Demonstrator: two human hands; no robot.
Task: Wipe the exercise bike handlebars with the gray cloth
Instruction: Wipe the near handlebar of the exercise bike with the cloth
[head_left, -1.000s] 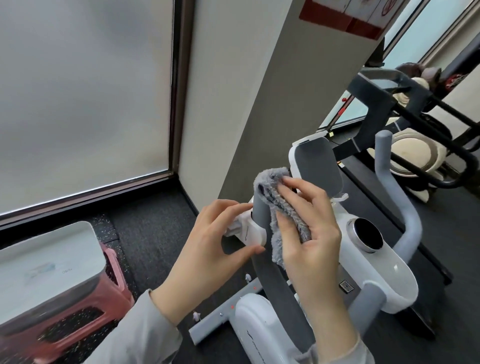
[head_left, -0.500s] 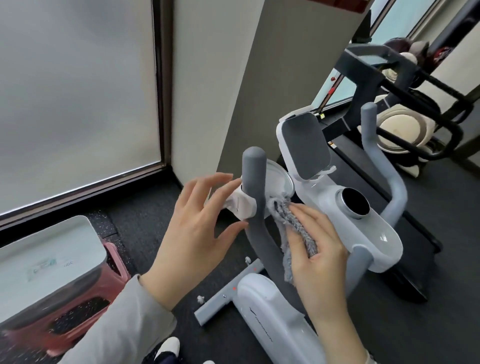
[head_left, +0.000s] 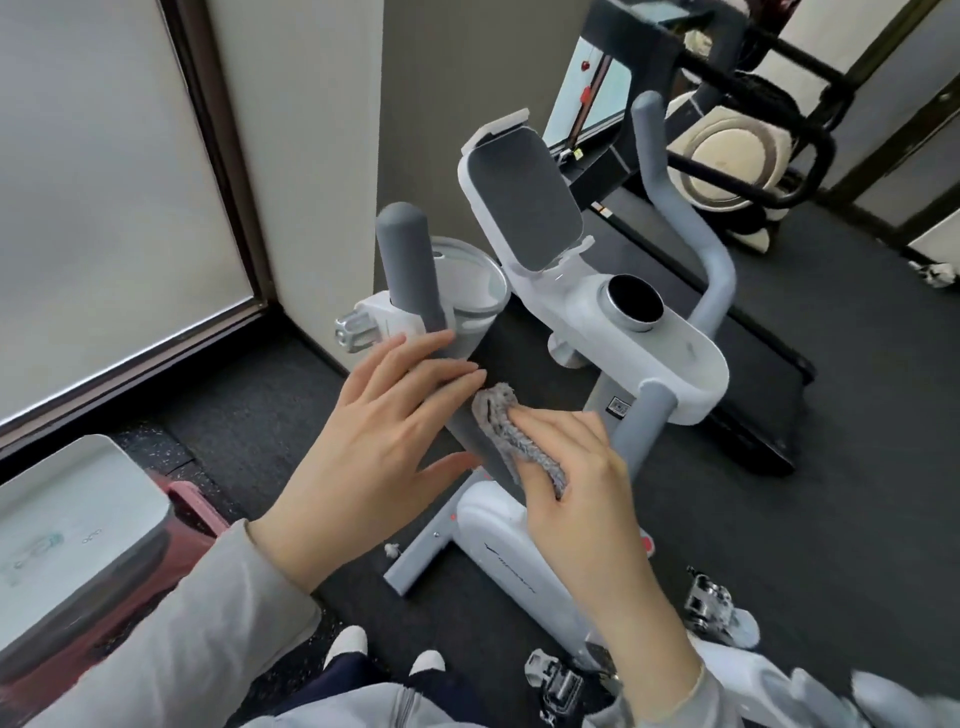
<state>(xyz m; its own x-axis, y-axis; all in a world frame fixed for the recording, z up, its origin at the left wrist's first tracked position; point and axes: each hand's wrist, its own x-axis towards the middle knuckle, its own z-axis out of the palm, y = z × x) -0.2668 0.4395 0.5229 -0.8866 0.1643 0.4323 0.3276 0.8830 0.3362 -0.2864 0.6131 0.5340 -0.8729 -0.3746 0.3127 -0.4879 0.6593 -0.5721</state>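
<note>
A white exercise bike with grey padded handlebars stands in front of me. The left handlebar rises upright at centre; the right handlebar curves up behind the console. My right hand presses the fluffy gray cloth against the lower part of the left handlebar, below the cup holder. My left hand rests with fingers spread on the outer side of the same bar, level with the cloth, and hides that stretch of it.
The bike's white console with a round knob and a grey tablet holder sits between the bars. A white cup holder is clamped beside the left bar. A pink stool with a white lid stands at left. A treadmill lies behind.
My right hand has slid the cloth down the left handlebar from its top to its lower part. My left hand followed down from the clamp. My head tilted down.
</note>
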